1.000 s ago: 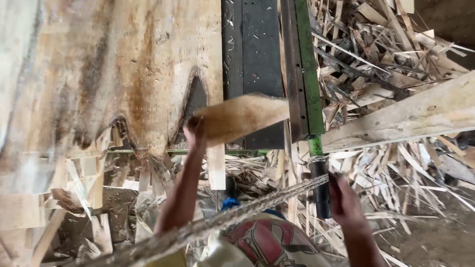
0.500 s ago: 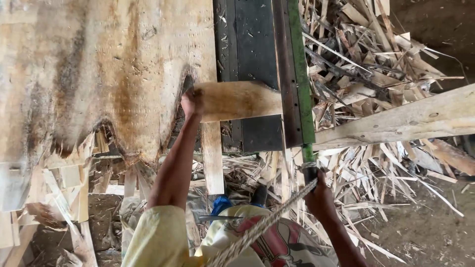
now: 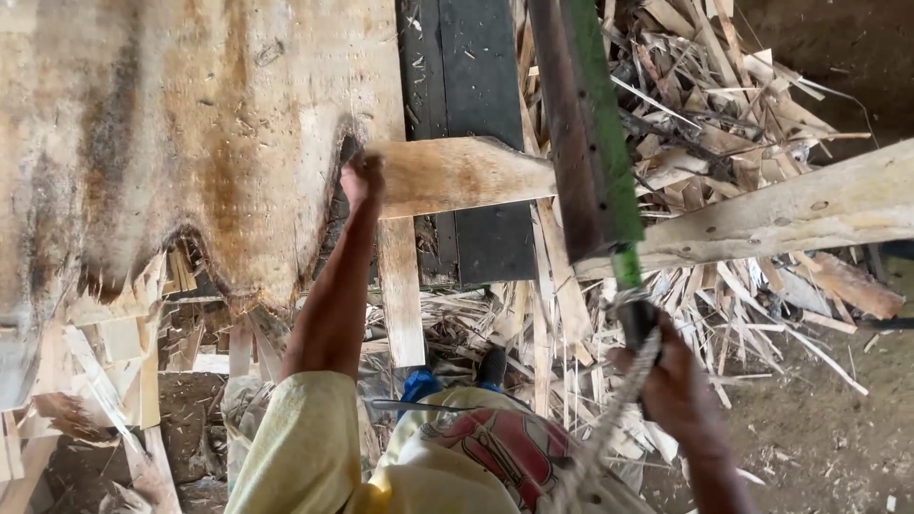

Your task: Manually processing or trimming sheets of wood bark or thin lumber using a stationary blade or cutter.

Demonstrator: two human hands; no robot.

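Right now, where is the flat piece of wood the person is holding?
In the head view, the flat wood piece lies mid-frame, held at its left end by the left hand, across the dark panel, right end against the green-edged bar.

Pale wood plank (image 3: 457, 176) lying flat crosswise; green-edged dark blade (image 3: 590, 133) crossing its right end.
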